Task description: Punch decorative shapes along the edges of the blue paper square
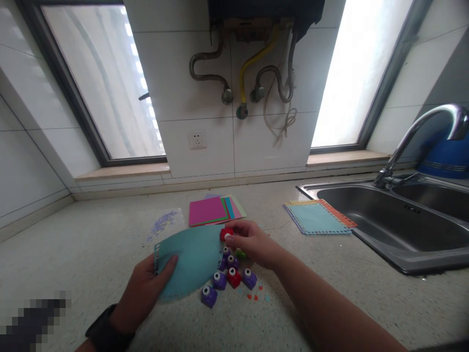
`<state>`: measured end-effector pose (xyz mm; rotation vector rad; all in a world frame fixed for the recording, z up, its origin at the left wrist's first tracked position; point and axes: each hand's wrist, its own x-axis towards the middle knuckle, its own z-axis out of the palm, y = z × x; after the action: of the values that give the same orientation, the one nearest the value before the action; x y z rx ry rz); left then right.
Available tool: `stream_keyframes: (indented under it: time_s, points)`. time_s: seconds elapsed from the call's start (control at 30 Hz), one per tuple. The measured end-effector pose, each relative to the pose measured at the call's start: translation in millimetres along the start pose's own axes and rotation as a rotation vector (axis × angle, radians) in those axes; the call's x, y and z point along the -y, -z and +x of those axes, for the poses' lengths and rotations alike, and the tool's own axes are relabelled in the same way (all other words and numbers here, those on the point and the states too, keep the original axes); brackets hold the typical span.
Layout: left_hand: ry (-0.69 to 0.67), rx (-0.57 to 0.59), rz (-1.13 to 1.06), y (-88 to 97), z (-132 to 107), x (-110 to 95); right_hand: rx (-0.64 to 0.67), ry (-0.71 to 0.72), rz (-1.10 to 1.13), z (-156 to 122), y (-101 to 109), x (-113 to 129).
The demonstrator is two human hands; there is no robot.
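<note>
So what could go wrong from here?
The blue sheet bows between the left hand and the red punch in the right hand, so a cut might land crooked. Purple punches crowd near that edge; a hand could knock one over. The orange sheet reaches the sink rim and might slip in.

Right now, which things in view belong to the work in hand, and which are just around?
Belonging:
light-blue sheet, in the left hand
red punch, in the right hand
other punches
coloured paper stack
hole-edged sheets
paper bits

Just around:
sink
faucet
blue container
wall socket
hoses
</note>
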<state>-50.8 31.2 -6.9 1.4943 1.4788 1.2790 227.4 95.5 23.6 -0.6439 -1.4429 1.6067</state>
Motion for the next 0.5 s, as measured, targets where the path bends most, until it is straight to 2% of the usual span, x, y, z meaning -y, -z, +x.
stream_keyframes:
  time_s: [0.1,0.2,0.37,0.5]
  points:
    - [0.158,0.067,-0.15,-1.9,0,-5,-0.002,-0.029,0.04,1,1,-2]
    - [0.271,0.082,-0.275,-3.6,-2,-12,0.014,-0.058,0.063,2,1,-3]
    - [0.403,0.092,-0.441,-8.7,-6,-23,0.023,-0.099,0.054,1,3,-3]
    - [0.443,0.089,-0.432,-12.8,-7,-24,0.012,-0.097,-0.01,2,3,-5]
